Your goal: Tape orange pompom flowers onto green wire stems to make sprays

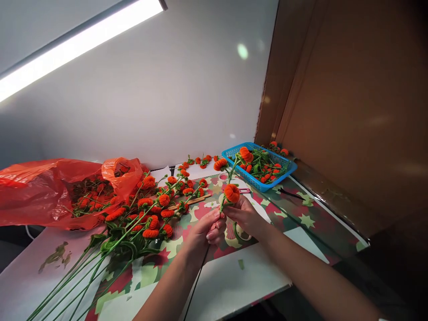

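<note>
Between my hands stands an artificial stem [232,170] with fuzzy orange pumpkins [232,193] on it and a thin dark lower wire running down toward the table's front edge. My left hand [212,226] is closed around the stem just below the lowest pumpkin. Close beside it, my right hand [246,216] has its fingers pinched at the base of that same pumpkin; its fingertips are partly hidden. Under my right hand is a roll of green tape [243,235]. Finished-looking pumpkin stems [152,222] lie in a bunch to the left.
A blue basket [262,186] at the back right holds small pumpkin pieces. On the left lies a red plastic bag [43,191] with more inside. A wooden stick [194,201], a second roll [223,177] and white paper [244,276] lie on the patterned cloth. Cardboard [351,98] walls the right.
</note>
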`<action>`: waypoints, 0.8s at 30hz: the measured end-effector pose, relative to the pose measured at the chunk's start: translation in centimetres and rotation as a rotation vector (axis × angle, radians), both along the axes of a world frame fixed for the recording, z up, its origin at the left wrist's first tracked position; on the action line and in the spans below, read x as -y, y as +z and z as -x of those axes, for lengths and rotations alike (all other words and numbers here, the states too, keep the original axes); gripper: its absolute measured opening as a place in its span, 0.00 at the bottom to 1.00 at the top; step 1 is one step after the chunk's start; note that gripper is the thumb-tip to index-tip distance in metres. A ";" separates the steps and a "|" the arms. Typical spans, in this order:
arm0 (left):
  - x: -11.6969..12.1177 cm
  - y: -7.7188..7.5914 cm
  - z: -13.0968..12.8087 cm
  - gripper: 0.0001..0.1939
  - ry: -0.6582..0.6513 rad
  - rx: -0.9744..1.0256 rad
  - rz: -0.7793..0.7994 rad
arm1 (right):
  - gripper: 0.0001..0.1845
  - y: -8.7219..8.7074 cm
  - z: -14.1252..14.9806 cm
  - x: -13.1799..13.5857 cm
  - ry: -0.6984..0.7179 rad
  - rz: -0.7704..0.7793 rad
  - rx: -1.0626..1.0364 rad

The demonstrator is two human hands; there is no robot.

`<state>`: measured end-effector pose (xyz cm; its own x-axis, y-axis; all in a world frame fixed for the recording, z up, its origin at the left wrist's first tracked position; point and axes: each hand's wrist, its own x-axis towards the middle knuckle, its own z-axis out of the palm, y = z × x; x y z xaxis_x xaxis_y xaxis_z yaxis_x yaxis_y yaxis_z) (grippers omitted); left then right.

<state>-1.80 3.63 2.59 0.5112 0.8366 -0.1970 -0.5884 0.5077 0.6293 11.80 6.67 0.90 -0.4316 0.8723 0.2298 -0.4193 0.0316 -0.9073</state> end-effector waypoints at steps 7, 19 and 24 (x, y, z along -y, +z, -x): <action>0.3 0.0 -0.6 0.14 0.197 -0.358 -0.185 | 0.10 -0.7 0.0 -0.3 -0.020 0.073 -0.081; 0.7 0.3 -0.7 0.13 0.560 -0.607 -0.391 | 0.14 0.6 1.2 0.2 -0.203 0.187 -0.038; 0.3 -0.1 -0.5 0.14 0.521 -0.428 -0.284 | 0.16 0.1 1.0 0.1 -0.096 0.303 -0.081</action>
